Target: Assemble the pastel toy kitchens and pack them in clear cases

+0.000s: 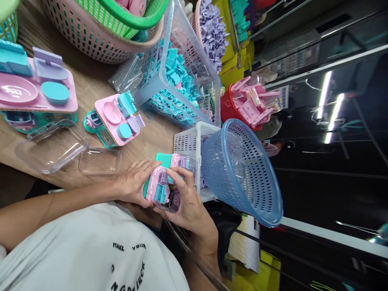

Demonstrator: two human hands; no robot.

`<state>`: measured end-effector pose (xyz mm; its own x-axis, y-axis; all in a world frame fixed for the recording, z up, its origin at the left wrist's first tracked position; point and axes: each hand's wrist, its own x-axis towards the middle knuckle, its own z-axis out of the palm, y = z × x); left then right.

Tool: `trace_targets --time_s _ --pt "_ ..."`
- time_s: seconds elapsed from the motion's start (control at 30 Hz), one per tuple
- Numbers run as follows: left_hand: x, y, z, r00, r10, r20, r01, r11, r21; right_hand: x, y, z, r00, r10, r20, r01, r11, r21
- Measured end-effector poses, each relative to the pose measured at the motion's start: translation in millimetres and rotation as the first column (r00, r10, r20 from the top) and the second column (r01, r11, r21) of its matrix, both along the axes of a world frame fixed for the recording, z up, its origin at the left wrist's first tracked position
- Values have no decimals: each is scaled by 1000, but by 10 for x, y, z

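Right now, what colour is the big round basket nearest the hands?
The basket is blue, clearest in head view.

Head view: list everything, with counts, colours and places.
Boxy plastic toy: one, pink-turquoise, held
Similar toys: two, pink-turquoise, table's left
Shallow plastic covers: two, clear, table edge
Rectangular plastic basket: one, translucent, mid-table
Small plastic pieces: many, turquoise, inside
Plastic bags: uncounted, clear, beside it
Nested round baskets: two, pink and green, top
Angular plastic pieces: many, purple, upper middle
Round basket: one, red, upper middle
Tilted round basket: one, blue, right
Rectangular basket: one, white, beside blue
Corner basket: one, green, top left
Wooden table: one, brown, left
Background: partly too dim
Shirt: one, white, below
Left hand: one, on toy
Right hand: one, on toy
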<state>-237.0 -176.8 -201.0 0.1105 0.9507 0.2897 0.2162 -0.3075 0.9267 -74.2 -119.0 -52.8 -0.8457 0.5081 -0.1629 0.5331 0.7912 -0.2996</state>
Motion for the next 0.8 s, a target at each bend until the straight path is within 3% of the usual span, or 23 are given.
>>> trace_targets --time_s 0.3,0.8 --pt "-6 8 26 1000 -2 28 3 999 -33 -50 55 65 996 48 74 -47 999 -18" --pt "-14 10 38 999 -16 44 18 999 -30 -212 23 184 972 -1 237 4 1000 -12"
